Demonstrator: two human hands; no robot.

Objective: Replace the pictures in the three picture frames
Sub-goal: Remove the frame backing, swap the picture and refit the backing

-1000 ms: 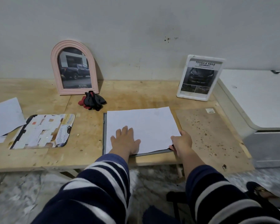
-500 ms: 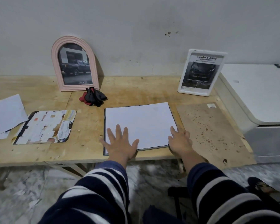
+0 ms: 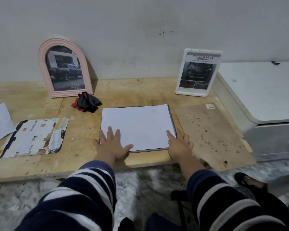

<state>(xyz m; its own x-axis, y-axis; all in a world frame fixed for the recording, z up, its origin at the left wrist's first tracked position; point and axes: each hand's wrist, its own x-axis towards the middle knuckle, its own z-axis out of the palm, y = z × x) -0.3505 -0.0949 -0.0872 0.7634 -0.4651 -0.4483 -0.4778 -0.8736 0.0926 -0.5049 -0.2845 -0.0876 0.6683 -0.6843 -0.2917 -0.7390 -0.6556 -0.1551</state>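
Pressing flat on the wooden tabletop [image 3: 77, 147], both hands are shown with fingers spread and extended, nothing clasped. The left hand [image 3: 113, 144] is laid over the near left corner of a white sheet [image 3: 137, 125], which is seen lying on a dark flat frame [image 3: 172, 121]; only the frame's thin edges are visible. The right hand [image 3: 179, 145] is placed at the near right corner, its index finger on the sheet and the other fingertips on the brown backing board [image 3: 212, 135] just beside. Beyond the fingertips, a pink arched frame [image 3: 42, 67] and a white rectangular frame [image 3: 198, 94], each holding a car picture, are leaned against the wall. Black-and-red gloves [image 3: 86, 102] are seen beyond the left fingers.
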